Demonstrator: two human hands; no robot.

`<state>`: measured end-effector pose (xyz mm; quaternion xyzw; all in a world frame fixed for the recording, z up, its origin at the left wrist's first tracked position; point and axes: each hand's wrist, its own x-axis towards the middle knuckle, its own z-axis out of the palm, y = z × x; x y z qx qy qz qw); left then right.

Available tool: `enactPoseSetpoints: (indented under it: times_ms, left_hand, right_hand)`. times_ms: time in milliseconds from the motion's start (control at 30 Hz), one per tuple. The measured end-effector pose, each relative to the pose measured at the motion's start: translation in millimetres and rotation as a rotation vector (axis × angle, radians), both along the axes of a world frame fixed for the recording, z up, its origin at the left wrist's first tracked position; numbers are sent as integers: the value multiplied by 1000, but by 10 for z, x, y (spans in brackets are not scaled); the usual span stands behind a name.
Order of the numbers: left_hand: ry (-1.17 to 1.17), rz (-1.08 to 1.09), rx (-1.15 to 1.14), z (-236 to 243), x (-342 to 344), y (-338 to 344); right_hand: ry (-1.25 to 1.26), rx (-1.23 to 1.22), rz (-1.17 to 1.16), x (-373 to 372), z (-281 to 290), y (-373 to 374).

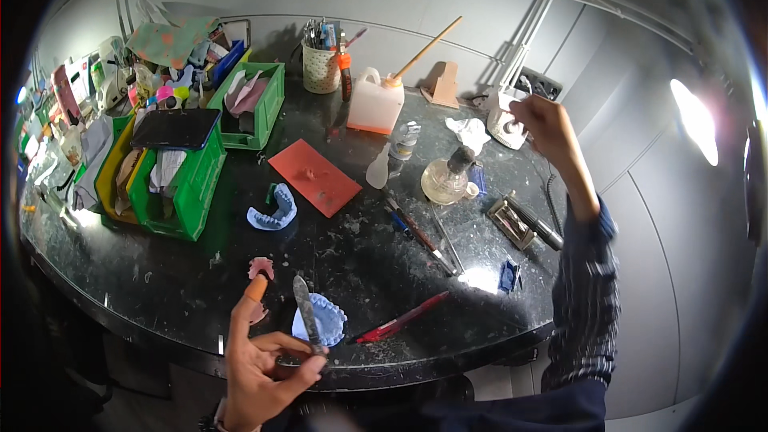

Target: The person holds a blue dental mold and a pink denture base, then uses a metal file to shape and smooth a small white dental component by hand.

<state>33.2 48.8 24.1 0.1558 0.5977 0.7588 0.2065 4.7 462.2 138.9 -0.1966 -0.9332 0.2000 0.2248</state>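
My left hand (264, 364) pinches a grey metal spatula (306, 304) over a blue dental cast (328, 320). Its index finger, capped in orange, extends to a pink moulded piece (261, 266); another pink fragment (258, 314) lies below. Another blue dental arch model (272, 216) sits farther back, near a red wax sheet (314, 176). A red pen (400, 318) lies right of the cast. My right hand (544, 132) is raised at the back right with curled fingers, at a white device (506, 130) beneath the lamp arm; whether it grips anything is unclear.
Green bins (180, 200) and clutter fill the left. A pen cup (318, 68), liquid canister (372, 112) and glass burner (442, 184) stand at the back. Brushes (420, 236), a metal tray with handpiece (510, 224) and a blue item (508, 276) lie right. A desk lamp (524, 32) arches overhead.
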Motion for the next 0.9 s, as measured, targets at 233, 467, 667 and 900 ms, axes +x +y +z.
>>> enactPoseSetpoints:
  times_ms: [233, 467, 667, 900]
  left_hand:
    - [14, -39, -182, 17, -59, -497]
    - [-241, -185, -258, 67, -76, -805]
    - [-424, -343, -396, -7, -30, -691]
    - [-174, -547, -458, -236, 73, -595]
  right_hand:
    - [-113, 351, 377, -1002, -1537, 1341]
    - [127, 54, 406, -997, -1658, 2042]
    - [164, 452, 293, -73, -598, 550]
    - [-90, -142, 515, 1196, -765, -1839]
